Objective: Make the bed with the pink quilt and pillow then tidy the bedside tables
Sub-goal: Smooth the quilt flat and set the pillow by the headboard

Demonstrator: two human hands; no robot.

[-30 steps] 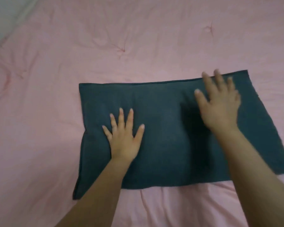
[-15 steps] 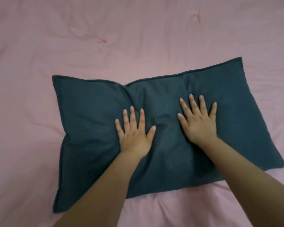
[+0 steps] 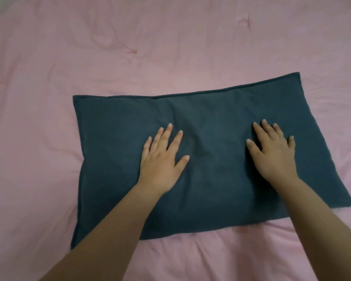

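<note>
Pillow (image 3: 201,159) lies flat on the pink quilt (image 3: 130,47), long side across the view, right end angled further away than the left. Both hands rest on top of it, palms down. Left hand (image 3: 162,161) sits left of the pillow's centre, fingers straight and fanned, thumb out toward the middle. Right hand (image 3: 271,155) sits right of centre, fingers straight and slightly spread, nothing gripped. Hands are well apart, bare pillow fabric between them with a shallow dip and a few soft creases there. Both forearms cross the pillow's near edge.

Pillow cover: dark teal cloth, matte, rectangular, flat stitched border around the edge. Quilt: soft, lightly wrinkled, with tufted stitch points puckering the fabric beyond the pillow. Quilt fills the view on all sides of the pillow.
</note>
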